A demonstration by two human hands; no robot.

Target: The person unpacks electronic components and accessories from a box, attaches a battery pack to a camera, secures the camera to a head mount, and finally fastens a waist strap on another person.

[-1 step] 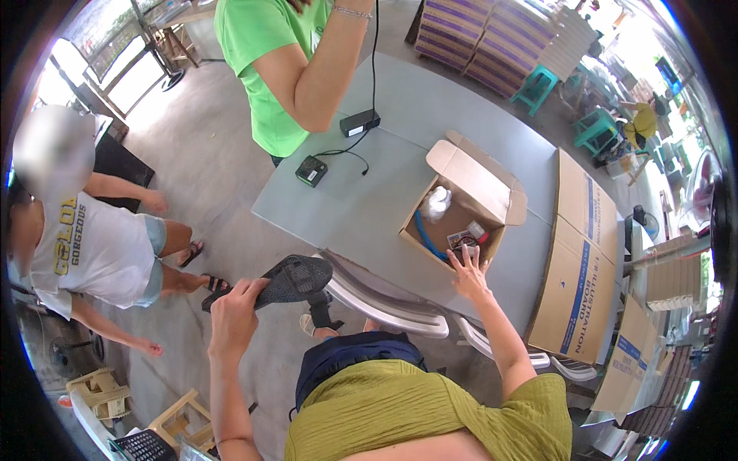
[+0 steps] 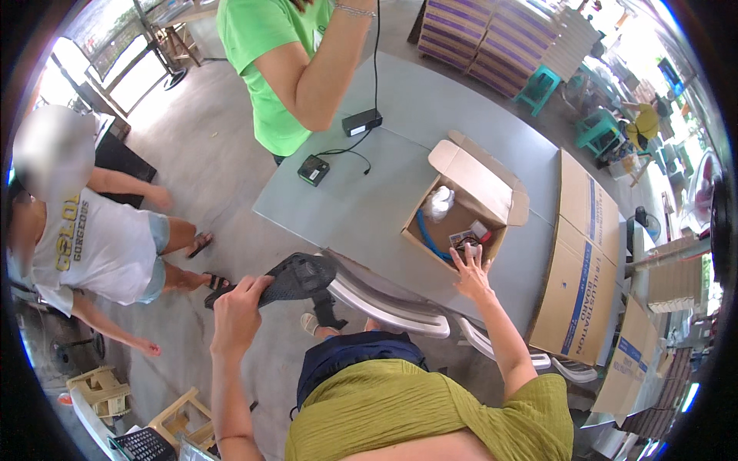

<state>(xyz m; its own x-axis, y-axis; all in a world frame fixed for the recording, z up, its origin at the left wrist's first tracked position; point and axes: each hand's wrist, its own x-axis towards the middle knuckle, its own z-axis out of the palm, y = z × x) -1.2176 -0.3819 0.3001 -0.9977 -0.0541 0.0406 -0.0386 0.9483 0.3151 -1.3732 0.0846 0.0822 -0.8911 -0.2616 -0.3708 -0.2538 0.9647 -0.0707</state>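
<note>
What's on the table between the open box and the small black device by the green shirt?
Nothing: in the head view, bare grey table separates the box from the device.

Open brown cardboard box sits mid-table, flattened cartons with blue print lean at right, purple stacked boxes far back.

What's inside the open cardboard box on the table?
The cardboard box holds a blue hose, a white plastic-wrapped bundle and a small red-and-white packet. The right hand reaches in over a dark object, hiding most of it.
</note>
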